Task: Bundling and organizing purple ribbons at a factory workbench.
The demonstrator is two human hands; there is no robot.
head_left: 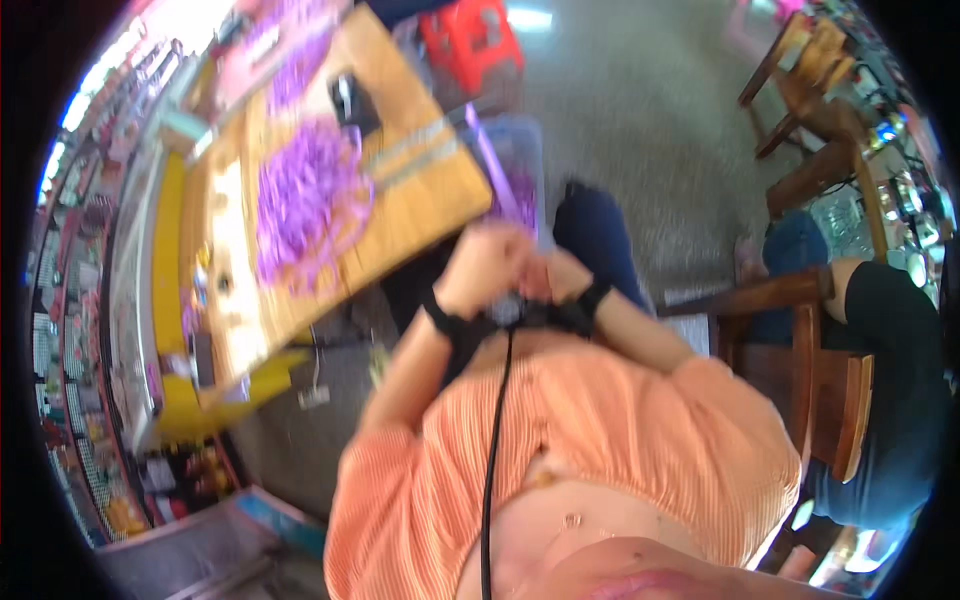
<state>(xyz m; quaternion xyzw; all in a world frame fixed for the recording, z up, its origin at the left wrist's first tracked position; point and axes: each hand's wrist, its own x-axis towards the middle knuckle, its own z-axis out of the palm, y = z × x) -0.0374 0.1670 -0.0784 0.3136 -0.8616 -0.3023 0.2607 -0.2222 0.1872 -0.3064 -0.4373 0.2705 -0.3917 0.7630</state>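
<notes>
In front of my waist both hands are together, somewhat blurred. My left hand (487, 265) is closed, with its fingers curled against the right one. A purple ribbon strip (489, 160) runs from the far side down to the fingers of my left hand, which grip its near end. Close against it, my right hand (562, 275) is closed too, and what its fingers hold is hidden. Beyond the hands stands a translucent bluish bin (537, 150) with purple strips inside. On the wooden table to the left lies a large heap of purple ribbon (305, 195).
The wooden table (405, 85) carries a small black object (352, 103) and metal strips (420, 160) near its right edge. A red stool (473, 45) stands beyond. To the right are a wooden chair (805, 360) and a seated person's leg. A black cable (492, 450) hangs down my front.
</notes>
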